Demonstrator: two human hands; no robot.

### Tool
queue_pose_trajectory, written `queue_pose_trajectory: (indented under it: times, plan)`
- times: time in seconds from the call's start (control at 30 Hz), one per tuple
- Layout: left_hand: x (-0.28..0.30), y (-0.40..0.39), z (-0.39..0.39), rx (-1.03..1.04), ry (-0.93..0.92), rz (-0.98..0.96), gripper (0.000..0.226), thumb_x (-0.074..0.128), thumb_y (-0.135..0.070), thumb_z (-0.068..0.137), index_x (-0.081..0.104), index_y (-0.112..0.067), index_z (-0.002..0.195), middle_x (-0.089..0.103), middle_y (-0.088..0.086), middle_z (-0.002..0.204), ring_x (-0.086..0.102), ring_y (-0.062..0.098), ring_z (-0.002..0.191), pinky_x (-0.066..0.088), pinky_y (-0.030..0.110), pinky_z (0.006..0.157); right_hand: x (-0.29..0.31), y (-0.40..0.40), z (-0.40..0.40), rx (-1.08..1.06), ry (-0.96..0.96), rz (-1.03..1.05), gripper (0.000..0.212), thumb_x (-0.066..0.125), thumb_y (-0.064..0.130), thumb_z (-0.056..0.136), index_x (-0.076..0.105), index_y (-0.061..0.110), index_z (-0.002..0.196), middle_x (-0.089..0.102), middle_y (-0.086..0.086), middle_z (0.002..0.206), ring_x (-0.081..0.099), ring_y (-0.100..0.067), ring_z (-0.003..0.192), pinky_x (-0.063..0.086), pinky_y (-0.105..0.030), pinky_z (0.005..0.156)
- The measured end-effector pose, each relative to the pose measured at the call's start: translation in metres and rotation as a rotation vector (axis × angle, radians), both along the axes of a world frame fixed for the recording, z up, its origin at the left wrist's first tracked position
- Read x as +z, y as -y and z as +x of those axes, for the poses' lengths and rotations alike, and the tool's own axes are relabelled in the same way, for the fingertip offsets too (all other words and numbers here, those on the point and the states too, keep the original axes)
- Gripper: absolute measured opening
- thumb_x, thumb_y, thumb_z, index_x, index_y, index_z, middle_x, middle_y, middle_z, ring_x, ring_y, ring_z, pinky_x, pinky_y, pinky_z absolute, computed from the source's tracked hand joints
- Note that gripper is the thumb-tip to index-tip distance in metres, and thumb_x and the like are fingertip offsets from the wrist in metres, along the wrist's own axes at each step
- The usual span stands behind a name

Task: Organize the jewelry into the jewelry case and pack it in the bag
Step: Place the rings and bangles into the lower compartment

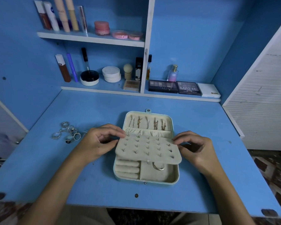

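- rings [68, 133] loose on desk [88, 176], left of case, not packed yet
- left hand [97, 143] pinches earring flap [147, 147] edge
- right hand [196, 148] pinches opposite edge
- case [175, 177] open mid-desk; risk: tilting flap could shed studs

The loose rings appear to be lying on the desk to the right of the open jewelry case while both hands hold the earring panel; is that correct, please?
Not quite: the head view shows the loose rings on the desk to the left of the open jewelry case, not the right. The rest holds: the left hand and right hand both hold the earring panel.
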State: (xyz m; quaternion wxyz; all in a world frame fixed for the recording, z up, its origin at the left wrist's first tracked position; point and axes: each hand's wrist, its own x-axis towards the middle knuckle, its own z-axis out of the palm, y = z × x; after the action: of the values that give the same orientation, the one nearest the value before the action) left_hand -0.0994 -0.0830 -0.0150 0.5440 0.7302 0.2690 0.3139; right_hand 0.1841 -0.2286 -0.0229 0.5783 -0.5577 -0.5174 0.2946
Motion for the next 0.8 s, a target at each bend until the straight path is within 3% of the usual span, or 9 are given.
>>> queue_pose_trajectory:
  times: [0.13,0.23,0.33,0.43,0.63,0.8]
  plan:
    - [0.004,-0.003,0.002,0.017,0.016,-0.018,0.016,0.082,-0.019,0.078,0.079,-0.024,0.092,0.072,-0.001,0.105,0.068,0.016,0.102,0.05,0.018,0.088,0.007,-0.001,-0.003,-0.012,-0.065,-0.01,0.013,0.068,-0.018,0.08,0.071,-0.005,0.082,0.071,-0.014,0.085,0.062,-0.007,0.063,0.044,-0.01,0.056]
    - [0.006,-0.008,0.005,0.053,0.004,0.022,0.021,0.075,-0.035,0.074,0.079,-0.024,0.092,0.07,-0.002,0.099,0.068,0.016,0.095,0.051,0.02,0.086,0.009,-0.004,-0.003,-0.043,-0.092,-0.042,0.006,0.071,-0.01,0.083,0.071,-0.004,0.082,0.07,-0.005,0.075,0.057,-0.002,0.055,0.039,-0.009,0.052]
    - [0.007,-0.016,0.009,0.066,-0.025,0.008,0.008,0.078,-0.02,0.082,0.077,-0.018,0.089,0.072,-0.001,0.092,0.068,0.017,0.089,0.052,0.023,0.084,0.012,-0.009,-0.001,-0.099,-0.083,-0.067,0.012,0.073,-0.005,0.084,0.071,0.005,0.077,0.072,0.0,0.073,0.059,-0.005,0.059,0.04,-0.011,0.052]
    - [0.01,-0.022,0.015,0.104,-0.052,0.003,0.019,0.074,-0.005,0.085,0.075,-0.023,0.088,0.076,0.0,0.09,0.071,0.013,0.086,0.053,0.019,0.083,0.014,-0.014,0.0,-0.151,-0.033,-0.106,0.01,0.075,0.002,0.085,0.071,0.008,0.078,0.072,0.001,0.075,0.059,-0.005,0.06,0.04,-0.013,0.053]
    - [0.002,-0.03,0.025,0.231,-0.065,0.026,0.016,0.076,-0.006,0.083,0.071,-0.017,0.092,0.075,0.002,0.089,0.071,0.016,0.086,0.055,0.03,0.088,0.017,-0.02,0.0,-0.219,0.03,-0.189,0.007,0.074,0.012,0.088,0.078,0.015,0.092,0.073,0.01,0.083,0.062,-0.004,0.071,0.045,-0.012,0.06]
    - [-0.008,-0.024,0.032,0.349,-0.115,0.125,0.016,0.076,-0.015,0.085,0.076,-0.026,0.095,0.075,-0.009,0.091,0.07,0.011,0.087,0.054,0.021,0.081,0.01,-0.023,-0.004,-0.25,0.148,-0.213,0.017,0.072,0.015,0.09,0.079,0.018,0.106,0.069,-0.001,0.095,0.065,-0.009,0.08,0.048,-0.011,0.07]
